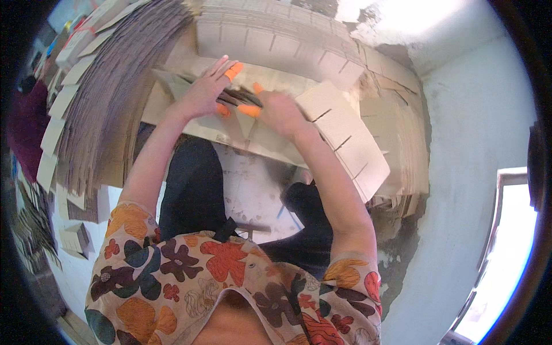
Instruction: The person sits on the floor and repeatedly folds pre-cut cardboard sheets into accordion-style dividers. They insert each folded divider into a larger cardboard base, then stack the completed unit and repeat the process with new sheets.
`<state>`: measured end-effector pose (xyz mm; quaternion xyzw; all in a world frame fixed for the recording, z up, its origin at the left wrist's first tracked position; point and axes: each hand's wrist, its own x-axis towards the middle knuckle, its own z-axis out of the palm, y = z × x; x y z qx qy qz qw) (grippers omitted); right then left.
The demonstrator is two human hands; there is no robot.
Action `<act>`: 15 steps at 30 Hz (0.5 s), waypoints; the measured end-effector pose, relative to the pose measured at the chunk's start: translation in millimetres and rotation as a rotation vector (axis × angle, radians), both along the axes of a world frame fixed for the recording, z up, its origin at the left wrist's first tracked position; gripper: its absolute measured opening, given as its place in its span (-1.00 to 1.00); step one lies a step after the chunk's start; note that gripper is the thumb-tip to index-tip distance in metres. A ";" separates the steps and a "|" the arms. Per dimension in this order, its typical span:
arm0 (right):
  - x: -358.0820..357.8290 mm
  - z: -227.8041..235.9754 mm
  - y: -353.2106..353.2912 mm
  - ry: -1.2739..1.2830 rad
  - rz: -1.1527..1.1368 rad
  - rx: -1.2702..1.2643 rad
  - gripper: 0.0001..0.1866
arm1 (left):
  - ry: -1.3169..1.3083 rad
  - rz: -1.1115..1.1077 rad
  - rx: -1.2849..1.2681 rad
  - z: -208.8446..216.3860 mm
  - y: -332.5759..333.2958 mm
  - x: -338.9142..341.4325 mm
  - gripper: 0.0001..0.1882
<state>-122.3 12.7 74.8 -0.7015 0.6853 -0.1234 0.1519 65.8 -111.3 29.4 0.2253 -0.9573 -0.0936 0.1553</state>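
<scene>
Both of my hands are over a pale work surface (270, 148) in front of my knees. Between them lie several thin cardboard divider strips (238, 96), edges up and partly blurred. My left hand (204, 95) has its fingers stretched out and spread at the strips' left part, and its thumb hangs lower. Orange covers sit on some fingertips of both hands. At the right end of the strips, my right hand (282, 112) closes its thumb and finger on them. Beside my right forearm rests a slotted cardboard sheet (345, 135), showing dark slits along it.
A long row of stacked cardboard (109, 98) curves along the left. More slotted cardboard (276, 37) stands behind the surface, and another stack (394, 144) is at right against the wall (471, 126). A person in dark red (29, 123) is at far left.
</scene>
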 end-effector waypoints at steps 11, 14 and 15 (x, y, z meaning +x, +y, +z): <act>-187.9 17.9 118.7 0.223 -0.586 0.055 0.00 | -0.253 -0.056 0.145 -23.5 -34.2 -24.1 -0.54; -215.0 -8.5 139.1 -0.034 -0.591 0.099 -0.10 | -0.208 -0.022 0.145 -22.5 -27.7 -22.4 -0.60; -221.6 -15.6 142.7 -0.099 -0.592 0.079 -0.15 | -0.201 -0.048 0.103 -24.5 -26.0 -21.9 -0.63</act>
